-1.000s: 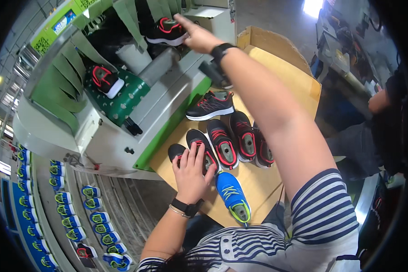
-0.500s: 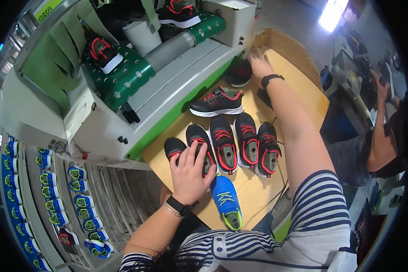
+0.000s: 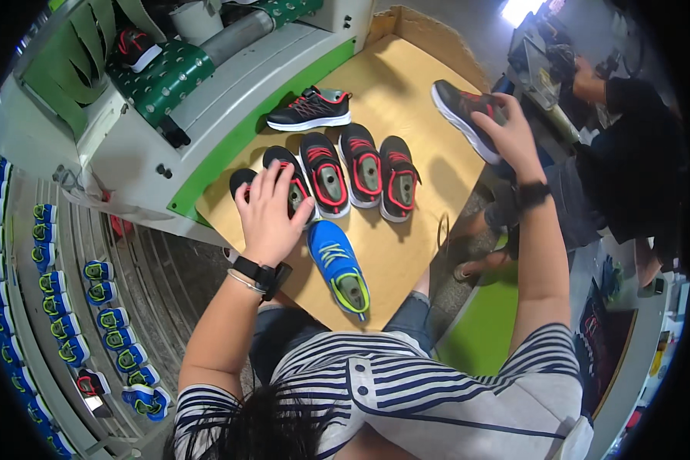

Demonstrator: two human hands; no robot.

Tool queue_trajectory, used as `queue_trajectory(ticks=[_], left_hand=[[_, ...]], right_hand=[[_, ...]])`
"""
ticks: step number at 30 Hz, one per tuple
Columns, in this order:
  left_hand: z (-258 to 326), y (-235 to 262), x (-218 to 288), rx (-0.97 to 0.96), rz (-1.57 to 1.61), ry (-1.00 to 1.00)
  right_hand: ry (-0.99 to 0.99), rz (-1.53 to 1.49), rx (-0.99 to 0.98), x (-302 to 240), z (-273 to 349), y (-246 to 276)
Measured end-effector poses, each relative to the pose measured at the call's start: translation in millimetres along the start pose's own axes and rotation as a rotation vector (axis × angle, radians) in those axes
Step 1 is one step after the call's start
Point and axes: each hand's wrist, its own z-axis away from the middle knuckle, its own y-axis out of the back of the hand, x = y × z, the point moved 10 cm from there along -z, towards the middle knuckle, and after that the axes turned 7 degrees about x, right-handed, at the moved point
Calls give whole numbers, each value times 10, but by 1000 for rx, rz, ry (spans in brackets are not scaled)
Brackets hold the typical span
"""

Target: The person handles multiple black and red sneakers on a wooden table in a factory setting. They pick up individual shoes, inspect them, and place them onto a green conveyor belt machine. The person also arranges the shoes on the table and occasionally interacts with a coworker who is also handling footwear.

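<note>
Above the right edge of the wooden board [image 3: 391, 284], my right hand [image 3: 514, 136] grips a black sneaker [image 3: 461, 109] with a white sole, holding it tilted by its heel end. My left hand [image 3: 272, 218] lies with fingers spread over the left end of a row of black sneakers with red laces. Beneath its fingertips is one black sneaker [image 3: 293, 198], partly covered. Beside it stands another black sneaker [image 3: 324, 170]. Behind the row, a black sneaker [image 3: 310, 109] lies sideways along the board's far edge. A blue sneaker [image 3: 337, 264] with yellow-green laces points away from me, near my left hand.
A machine with a green perforated roller belt [image 3: 184, 77] stands at the far left, a sneaker [image 3: 136, 49] on it. Blue sneakers [image 3: 119, 337] line slatted racks at lower left. A cardboard edge [image 3: 429, 38] borders the board's far side. Another person [image 3: 644, 130] works at right.
My right hand has come from the board's far corner toward the right, now with a black sneaker lifted in it. My left hand stays on the row. The whole view has shifted.
</note>
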Motion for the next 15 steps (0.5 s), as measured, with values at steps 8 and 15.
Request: queue_trajectory(ticks=[8, 15], left_hand=[[208, 41, 1324, -241, 1396, 166], [-442, 604, 284, -156, 1846, 492]], right_hand=[[29, -561, -12, -1420, 1534, 228], [-15, -257, 28, -671, 1818, -809]])
